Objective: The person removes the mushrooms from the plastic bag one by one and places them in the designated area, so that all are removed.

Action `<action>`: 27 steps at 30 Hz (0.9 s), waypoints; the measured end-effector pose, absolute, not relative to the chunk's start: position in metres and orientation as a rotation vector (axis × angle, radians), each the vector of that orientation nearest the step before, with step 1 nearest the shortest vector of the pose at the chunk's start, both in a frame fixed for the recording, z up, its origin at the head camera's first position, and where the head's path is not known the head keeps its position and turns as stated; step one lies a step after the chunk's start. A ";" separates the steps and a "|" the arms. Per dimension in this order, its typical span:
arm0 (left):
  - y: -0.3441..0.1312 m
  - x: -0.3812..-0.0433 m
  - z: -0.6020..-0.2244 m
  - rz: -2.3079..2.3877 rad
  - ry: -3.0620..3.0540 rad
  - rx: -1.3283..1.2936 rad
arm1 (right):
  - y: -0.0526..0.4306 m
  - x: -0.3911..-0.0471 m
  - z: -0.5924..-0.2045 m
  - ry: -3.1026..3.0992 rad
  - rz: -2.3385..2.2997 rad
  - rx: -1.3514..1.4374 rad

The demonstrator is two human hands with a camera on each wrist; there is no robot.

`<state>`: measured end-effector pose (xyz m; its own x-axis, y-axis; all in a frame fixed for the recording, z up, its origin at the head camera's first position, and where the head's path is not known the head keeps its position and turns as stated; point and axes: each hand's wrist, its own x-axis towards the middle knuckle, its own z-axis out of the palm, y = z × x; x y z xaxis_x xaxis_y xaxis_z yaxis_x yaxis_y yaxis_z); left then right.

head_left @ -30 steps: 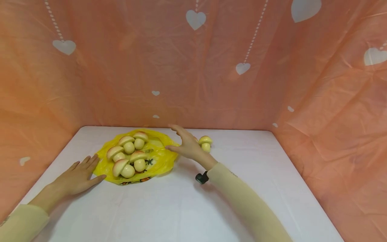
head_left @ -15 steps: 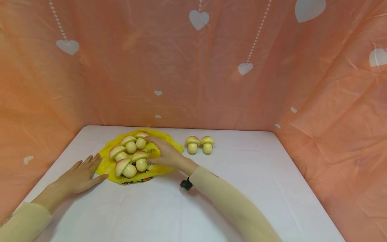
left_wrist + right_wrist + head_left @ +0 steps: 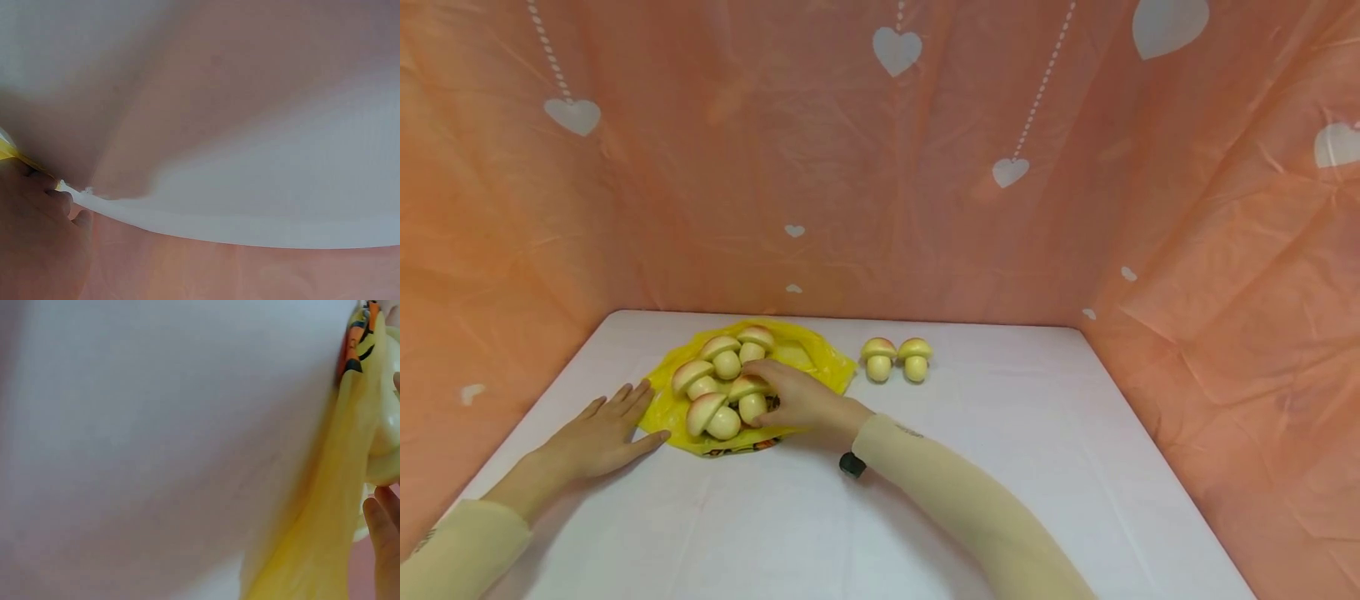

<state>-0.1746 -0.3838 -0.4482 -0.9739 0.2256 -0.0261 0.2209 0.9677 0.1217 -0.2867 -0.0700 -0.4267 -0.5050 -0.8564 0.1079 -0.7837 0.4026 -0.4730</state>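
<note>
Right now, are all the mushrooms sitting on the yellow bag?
No, two mushrooms rest on the white table, right of the yellow bag.

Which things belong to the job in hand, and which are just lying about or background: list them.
In the job, it seems:
left hand
right hand
yellow bag
five mushrooms on it
two matching mushrooms beside it, likely

Just background:
white table
orange heart-print cloth
</note>
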 end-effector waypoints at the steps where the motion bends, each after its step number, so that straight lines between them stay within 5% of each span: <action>1: -0.383 -0.174 -0.448 0.181 3.077 0.350 | -0.071 -0.286 -0.427 2.502 -0.705 -1.474; 27: -0.384 -0.177 -0.451 0.186 3.073 0.336 | -0.077 -0.291 -0.436 2.509 -0.729 -1.399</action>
